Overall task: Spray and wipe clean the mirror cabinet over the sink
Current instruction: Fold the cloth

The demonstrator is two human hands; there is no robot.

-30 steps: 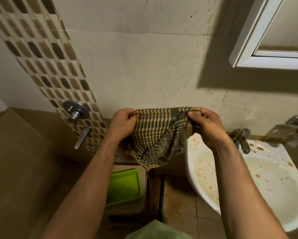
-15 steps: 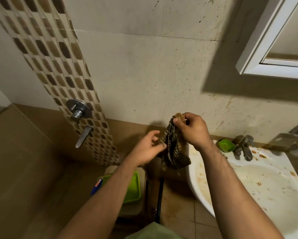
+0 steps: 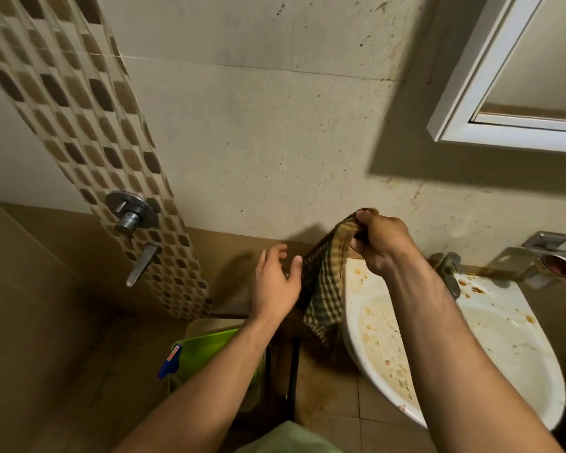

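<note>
Checked cloth [image 3: 324, 289] hanging from my right hand [image 3: 379, 246], just left of the sink [image 3: 353, 335].
I pinch its bunched top; its long axis runs straight down, free end toward the floor. My left hand [image 3: 275, 282] is beside it, fingers loose, holding nothing. The mirror cabinet [image 3: 474, 83] is up at far right. The red label on the blue object [image 3: 165, 369] is unreadable.

Right hand [image 3: 383, 246] pinching the bunched top of a checked cloth [image 3: 324, 289], cloth hanging down in front of the left rim of a stained white sink [image 3: 504, 338], left hand [image 3: 275, 282] with loose fingers just beside the cloth, white-framed mirror cabinet [image 3: 471, 93] at upper right, green tray [image 3: 209, 348] on the floor below
</note>
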